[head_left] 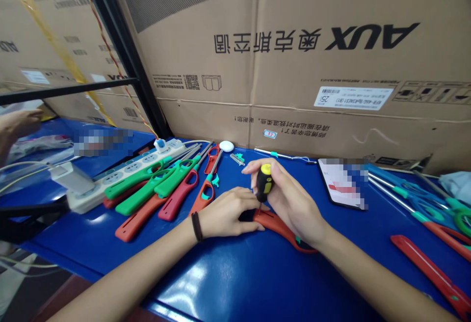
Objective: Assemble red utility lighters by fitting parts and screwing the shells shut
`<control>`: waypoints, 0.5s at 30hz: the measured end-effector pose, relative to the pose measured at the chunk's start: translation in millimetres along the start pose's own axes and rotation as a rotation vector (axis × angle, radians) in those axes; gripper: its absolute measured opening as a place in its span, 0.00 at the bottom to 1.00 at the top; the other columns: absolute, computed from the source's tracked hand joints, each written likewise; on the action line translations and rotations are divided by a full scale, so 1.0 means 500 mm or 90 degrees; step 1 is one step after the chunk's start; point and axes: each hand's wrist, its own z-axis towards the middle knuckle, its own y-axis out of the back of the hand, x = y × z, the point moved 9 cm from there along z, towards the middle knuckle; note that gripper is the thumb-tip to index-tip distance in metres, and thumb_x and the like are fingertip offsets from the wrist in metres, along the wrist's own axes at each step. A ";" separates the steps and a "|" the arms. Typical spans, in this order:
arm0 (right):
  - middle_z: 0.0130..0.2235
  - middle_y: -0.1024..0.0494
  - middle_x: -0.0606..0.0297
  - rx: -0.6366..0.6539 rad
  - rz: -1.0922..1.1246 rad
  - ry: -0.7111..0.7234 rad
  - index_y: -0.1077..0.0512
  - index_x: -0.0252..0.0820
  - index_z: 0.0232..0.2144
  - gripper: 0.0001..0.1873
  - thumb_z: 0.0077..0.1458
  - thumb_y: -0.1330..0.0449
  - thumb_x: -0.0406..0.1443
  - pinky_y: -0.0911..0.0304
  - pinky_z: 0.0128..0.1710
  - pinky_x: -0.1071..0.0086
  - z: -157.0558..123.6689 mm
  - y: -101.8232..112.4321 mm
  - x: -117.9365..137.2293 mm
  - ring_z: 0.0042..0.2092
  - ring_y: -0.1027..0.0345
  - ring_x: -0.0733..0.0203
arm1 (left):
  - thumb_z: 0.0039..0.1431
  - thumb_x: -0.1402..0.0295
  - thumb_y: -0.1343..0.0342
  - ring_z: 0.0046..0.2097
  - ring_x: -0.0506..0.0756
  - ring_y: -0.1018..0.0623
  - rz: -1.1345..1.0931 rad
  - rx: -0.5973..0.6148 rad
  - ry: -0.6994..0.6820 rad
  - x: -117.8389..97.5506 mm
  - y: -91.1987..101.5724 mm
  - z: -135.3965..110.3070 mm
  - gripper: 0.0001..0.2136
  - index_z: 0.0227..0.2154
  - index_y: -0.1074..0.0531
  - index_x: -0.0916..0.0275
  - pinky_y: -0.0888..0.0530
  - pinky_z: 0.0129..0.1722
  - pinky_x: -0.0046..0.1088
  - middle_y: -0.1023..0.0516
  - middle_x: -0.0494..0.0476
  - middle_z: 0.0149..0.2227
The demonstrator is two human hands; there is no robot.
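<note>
My right hand point(290, 199) is closed around a small screwdriver point(264, 182) with a black and yellow handle, held upright with its tip down on a red lighter body point(283, 228). That red body lies flat on the blue table point(235, 278). My left hand point(230, 212) presses down on the left end of the red body, fingers curled over it. A dark band sits on my left wrist.
A pile of red and green long-neck lighters point(165, 189) lies left of my hands beside a white power strip point(125, 172). More lighters point(434, 204) lie at the right, near a phone point(344, 183). Large cardboard boxes point(294, 52) wall the back. Another person's hand point(16, 125) shows far left.
</note>
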 end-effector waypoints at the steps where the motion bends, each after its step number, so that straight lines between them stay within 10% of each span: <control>1: 0.42 0.32 0.66 -0.001 -0.007 0.011 0.30 0.47 0.39 0.13 0.64 0.52 0.44 0.41 0.41 0.70 0.000 0.001 0.003 0.38 0.39 0.66 | 0.57 0.59 0.42 0.41 0.57 0.25 0.000 0.002 -0.001 0.000 -0.001 0.000 0.14 0.43 0.26 0.61 0.31 0.45 0.32 0.23 0.57 0.37; 10: 0.37 0.32 0.65 -0.006 -0.036 0.007 0.30 0.47 0.39 0.18 0.64 0.56 0.47 0.40 0.40 0.67 0.000 0.000 0.005 0.36 0.39 0.63 | 0.57 0.59 0.42 0.43 0.58 0.25 -0.004 -0.002 -0.003 -0.001 0.001 0.000 0.14 0.41 0.26 0.62 0.32 0.47 0.33 0.23 0.58 0.38; 15: 0.40 0.32 0.69 -0.013 -0.025 0.049 0.34 0.48 0.36 0.05 0.59 0.43 0.41 0.40 0.40 0.70 0.001 -0.002 0.017 0.35 0.37 0.68 | 0.57 0.60 0.42 0.43 0.58 0.25 -0.006 0.008 0.006 0.004 -0.005 -0.001 0.13 0.41 0.26 0.63 0.31 0.45 0.31 0.22 0.57 0.38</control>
